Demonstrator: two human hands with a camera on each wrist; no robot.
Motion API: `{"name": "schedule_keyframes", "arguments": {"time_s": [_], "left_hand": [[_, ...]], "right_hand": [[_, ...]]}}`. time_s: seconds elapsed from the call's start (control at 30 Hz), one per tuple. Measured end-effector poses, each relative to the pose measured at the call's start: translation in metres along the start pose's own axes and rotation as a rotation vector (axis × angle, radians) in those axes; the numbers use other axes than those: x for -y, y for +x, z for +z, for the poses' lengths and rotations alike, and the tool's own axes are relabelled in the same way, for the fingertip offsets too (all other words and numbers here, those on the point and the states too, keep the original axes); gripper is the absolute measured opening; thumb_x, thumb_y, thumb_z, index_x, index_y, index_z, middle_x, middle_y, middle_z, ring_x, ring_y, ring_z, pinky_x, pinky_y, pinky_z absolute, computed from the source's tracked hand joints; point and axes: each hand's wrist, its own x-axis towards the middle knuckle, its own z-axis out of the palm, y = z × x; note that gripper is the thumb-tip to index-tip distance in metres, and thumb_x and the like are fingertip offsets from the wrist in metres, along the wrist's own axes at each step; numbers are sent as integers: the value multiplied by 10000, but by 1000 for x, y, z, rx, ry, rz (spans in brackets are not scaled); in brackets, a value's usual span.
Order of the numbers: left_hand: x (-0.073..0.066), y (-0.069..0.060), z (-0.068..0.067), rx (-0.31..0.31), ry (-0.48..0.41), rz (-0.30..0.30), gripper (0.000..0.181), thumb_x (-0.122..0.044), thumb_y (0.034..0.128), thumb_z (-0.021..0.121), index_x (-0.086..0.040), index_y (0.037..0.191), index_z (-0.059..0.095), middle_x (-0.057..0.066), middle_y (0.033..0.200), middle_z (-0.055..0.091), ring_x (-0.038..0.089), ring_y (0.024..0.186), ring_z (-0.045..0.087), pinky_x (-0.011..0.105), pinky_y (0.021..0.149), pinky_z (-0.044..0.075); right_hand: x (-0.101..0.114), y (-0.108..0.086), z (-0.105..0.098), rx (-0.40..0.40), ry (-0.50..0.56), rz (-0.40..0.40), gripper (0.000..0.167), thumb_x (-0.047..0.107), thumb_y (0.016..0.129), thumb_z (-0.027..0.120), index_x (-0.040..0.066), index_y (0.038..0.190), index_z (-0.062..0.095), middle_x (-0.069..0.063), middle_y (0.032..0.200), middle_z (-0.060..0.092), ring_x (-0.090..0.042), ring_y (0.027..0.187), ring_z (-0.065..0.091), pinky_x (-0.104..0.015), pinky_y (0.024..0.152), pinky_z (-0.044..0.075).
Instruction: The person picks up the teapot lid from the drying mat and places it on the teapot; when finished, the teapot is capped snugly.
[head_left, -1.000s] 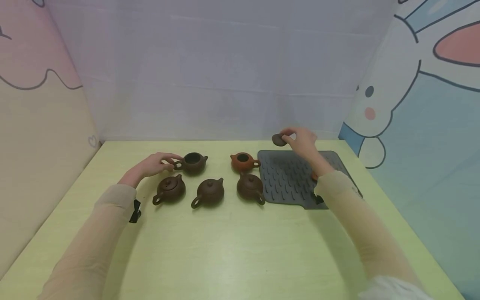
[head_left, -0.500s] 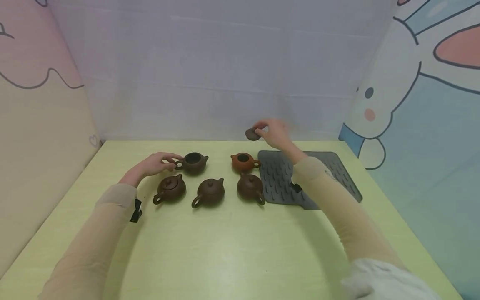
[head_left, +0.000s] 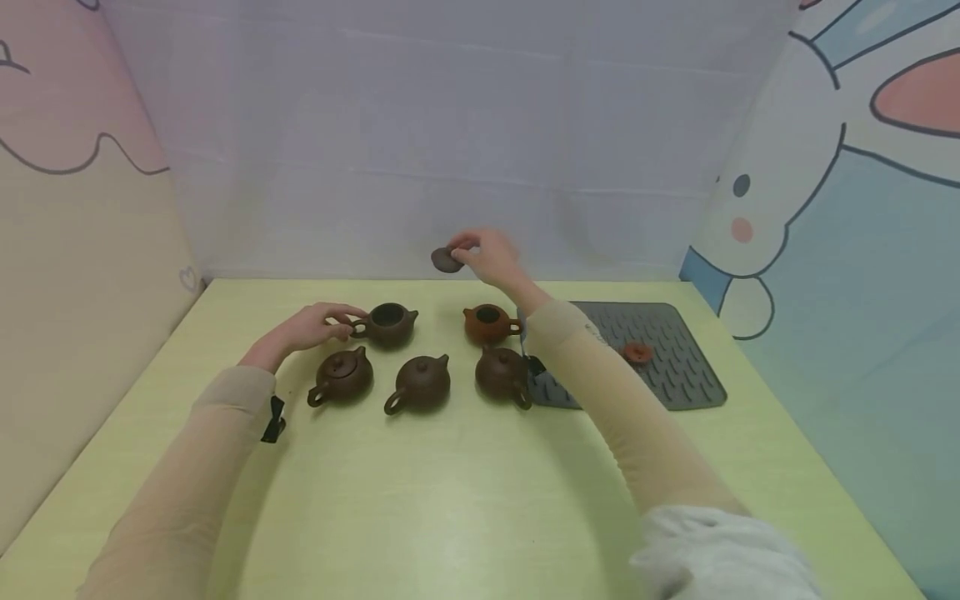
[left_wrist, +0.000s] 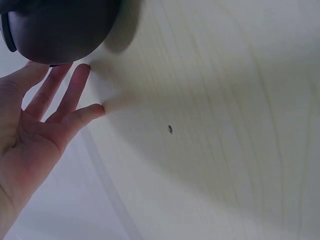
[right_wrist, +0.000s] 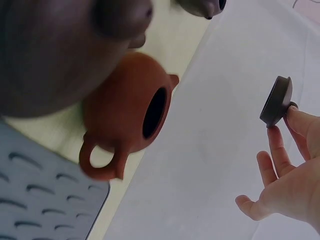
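Observation:
My right hand [head_left: 489,257] pinches a dark brown teapot lid [head_left: 446,260] and holds it in the air behind the teapots. In the right wrist view the lid [right_wrist: 277,101] is tilted on edge, its knob towards the fingers; the other fingers are spread. My left hand [head_left: 311,327] holds the handle of a lidless dark brown teapot [head_left: 390,326] at the back left, thumb and forefinger at the handle. In the left wrist view a dark teapot [left_wrist: 62,30] hides the fingertips of the left hand [left_wrist: 40,135]. A lidless reddish teapot [head_left: 487,325] stands to the right.
In front stand three lidded dark teapots: left [head_left: 342,377], middle [head_left: 422,385] and right [head_left: 501,373]. A grey ridged mat [head_left: 686,358] lies at the right, bearing a reddish lid [head_left: 637,353]. A pale cloth wall [head_left: 337,225] rises behind the table [head_left: 450,500].
My right hand has carried the dark lid leftward from above the mat, past the reddish teapot. The reddish lid on the mat has come into full view. My left hand stays at the teapot handle.

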Motion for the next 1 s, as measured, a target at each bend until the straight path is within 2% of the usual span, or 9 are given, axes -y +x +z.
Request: {"name": "schedule_keyframes", "arguments": {"time_s": [0.3, 0.53, 0.67, 0.87, 0.93, 1.0], "left_hand": [[-2, -1, 1, -8, 8, -16, 400, -48, 991, 533, -43, 1391, 544, 289, 1228, 647, 336, 990, 716, 527, 924, 514], [-2, -1, 0, -13, -3, -7, 396, -32, 984, 531, -31, 1379, 554, 297, 1215, 651, 346, 999, 713, 481, 906, 533], [0, -2, -2, -4, -24, 6, 397, -41, 984, 528, -43, 1380, 558, 304, 1222, 644, 325, 1001, 712, 493, 914, 536], [1, -4, -2, -26, -50, 90, 388, -29, 956, 545, -56, 1340, 593, 302, 1140, 672, 243, 911, 724, 398, 813, 561], [-1, -4, -2, -23, -51, 82, 392, -18, 958, 543, -50, 1346, 588, 303, 1147, 671, 267, 934, 722, 407, 827, 561], [-4, -4, -2, -13, -41, 50, 402, -10, 963, 533, -36, 1362, 572, 300, 1178, 666, 310, 981, 712, 448, 871, 554]], "right_hand": [[26, 7, 26, 38, 76, -66, 249, 298, 993, 594, 206, 1200, 699, -23, 1180, 716, -243, 1252, 568, -454, 1043, 411], [38, 9, 45, 19, 119, -87, 226, 302, 981, 616, 229, 1174, 708, 17, 1157, 731, -218, 1256, 555, -577, 1095, 267], [40, 9, 55, 17, 139, -125, 221, 286, 978, 621, 219, 1168, 712, 14, 1145, 732, -214, 1241, 563, -550, 1074, 298], [41, 10, 66, 53, 145, -206, 228, 239, 978, 625, 160, 1173, 713, -38, 1135, 733, -208, 1195, 603, -438, 1071, 414], [41, 10, 69, 70, 155, -233, 230, 216, 981, 621, 130, 1175, 709, -65, 1146, 726, -221, 1179, 615, -409, 1060, 450], [41, 10, 72, 83, 167, -243, 225, 199, 980, 621, 113, 1170, 707, -81, 1149, 721, -229, 1170, 620, -395, 1060, 457]]}}
